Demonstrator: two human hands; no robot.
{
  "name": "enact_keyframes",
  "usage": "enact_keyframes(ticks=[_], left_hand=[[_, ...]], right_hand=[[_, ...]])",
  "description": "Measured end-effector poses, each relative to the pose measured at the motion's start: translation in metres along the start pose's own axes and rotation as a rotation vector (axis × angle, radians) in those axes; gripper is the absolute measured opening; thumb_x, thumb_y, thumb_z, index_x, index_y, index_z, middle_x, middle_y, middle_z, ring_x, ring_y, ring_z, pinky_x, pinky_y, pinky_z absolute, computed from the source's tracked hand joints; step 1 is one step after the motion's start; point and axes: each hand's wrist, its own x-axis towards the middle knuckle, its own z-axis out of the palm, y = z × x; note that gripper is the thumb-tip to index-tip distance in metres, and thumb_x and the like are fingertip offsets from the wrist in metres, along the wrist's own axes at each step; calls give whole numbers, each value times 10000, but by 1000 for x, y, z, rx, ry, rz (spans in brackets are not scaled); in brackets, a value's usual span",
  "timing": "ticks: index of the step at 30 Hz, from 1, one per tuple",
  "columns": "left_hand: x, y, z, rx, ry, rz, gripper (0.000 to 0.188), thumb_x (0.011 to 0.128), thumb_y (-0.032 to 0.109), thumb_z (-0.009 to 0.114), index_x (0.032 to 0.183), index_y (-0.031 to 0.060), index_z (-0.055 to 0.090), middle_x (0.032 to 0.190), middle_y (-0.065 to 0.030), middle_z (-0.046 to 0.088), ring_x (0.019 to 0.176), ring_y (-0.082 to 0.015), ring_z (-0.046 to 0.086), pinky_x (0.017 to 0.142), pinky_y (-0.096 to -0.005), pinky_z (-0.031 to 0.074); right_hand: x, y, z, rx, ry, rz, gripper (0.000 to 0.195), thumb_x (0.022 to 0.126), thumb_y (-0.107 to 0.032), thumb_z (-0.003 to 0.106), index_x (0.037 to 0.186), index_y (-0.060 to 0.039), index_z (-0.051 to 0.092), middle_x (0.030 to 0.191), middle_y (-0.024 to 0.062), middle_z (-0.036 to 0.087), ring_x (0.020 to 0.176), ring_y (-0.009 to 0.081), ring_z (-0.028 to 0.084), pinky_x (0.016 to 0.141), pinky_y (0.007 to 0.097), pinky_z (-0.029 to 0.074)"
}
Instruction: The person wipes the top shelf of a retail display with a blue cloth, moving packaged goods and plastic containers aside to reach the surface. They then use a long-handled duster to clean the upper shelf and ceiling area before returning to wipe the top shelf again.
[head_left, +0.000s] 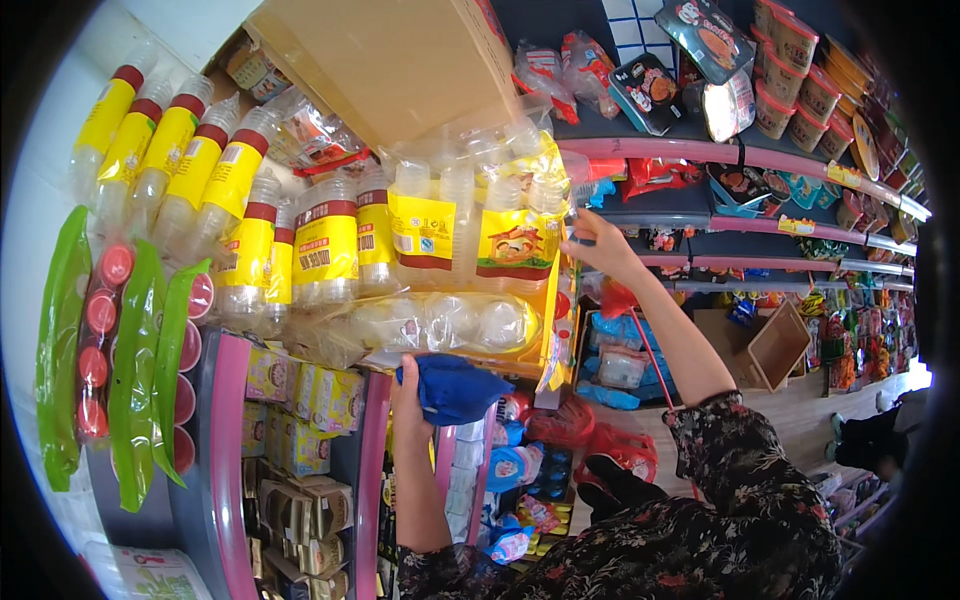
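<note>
My left hand (414, 401) is shut on a blue cloth (459, 390), just in front of a row of bagged clear plastic cups (442, 326) on the upper shelf. Above that row stand stacked clear cups with yellow wrappers (517, 244). My right hand (596, 240) is raised at the right end of these stacks, its fingers bent beside the yellow wrapping; whether it grips the wrapping cannot be made out. More yellow-wrapped cup sleeves (326, 240) stand and lean to the left.
A large cardboard box (390, 60) is behind the cups. Green packets (139, 375) lie at the left. A pink shelf edge (229, 450) runs below. Red plastic bags (615, 450) and a tan bin (780, 345) are lower right; a person's legs (862, 435) show at far right.
</note>
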Motion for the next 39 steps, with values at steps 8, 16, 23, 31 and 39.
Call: enact_keyframes(ticks=[8, 16, 23, 31, 39], left_hand=[[-18, -2, -6, -54, 104, 68, 420, 945, 221, 665, 1316, 94, 514, 1047, -113, 640, 910, -202, 658, 774, -335, 568], [-51, 2, -11, -22, 24, 1, 555, 890, 150, 714, 1388, 120, 472, 1018, -90, 637, 879, -178, 641, 771, -309, 552], [-60, 18, 39, 66, 71, 18, 876, 858, 185, 758, 1556, 165, 227, 1410, -162, 435, 1218, -241, 490, 1005, -341, 430], [-68, 36, 42, 498, 154, 350, 1025, 815, 150, 785, 1578, 134, 100, 1522, -167, 301, 1285, -257, 408, 1085, -354, 332], [-65, 55, 59, 567, 70, 352, 1090, 801, 17, 743, 1572, 147, -16, 1089, -145, 609, 966, -189, 592, 846, -322, 502]], right_hand=[[-121, -36, 42, -128, -293, -392, 1221, 594, -347, 934, 1521, -33, 204, 1507, 223, 331, 1417, 389, 287, 1177, 452, 236], [-71, -52, 6, 236, -92, -6, 985, 761, -156, 848, 1525, -42, 238, 1554, 163, 288, 1400, 264, 358, 1133, 433, 345], [21, -14, 36, 528, -50, -36, 896, 737, -74, 849, 1449, -8, 310, 1327, 129, 565, 1236, 199, 530, 1068, 330, 412], [11, -81, 12, 128, -45, -146, 764, 664, -195, 901, 1278, 21, 501, 1182, 177, 644, 1112, 249, 613, 978, 347, 475], [-6, -119, -11, 111, -113, -203, 769, 667, -155, 894, 1312, 3, 504, 1175, 163, 649, 1121, 232, 616, 996, 345, 472]])
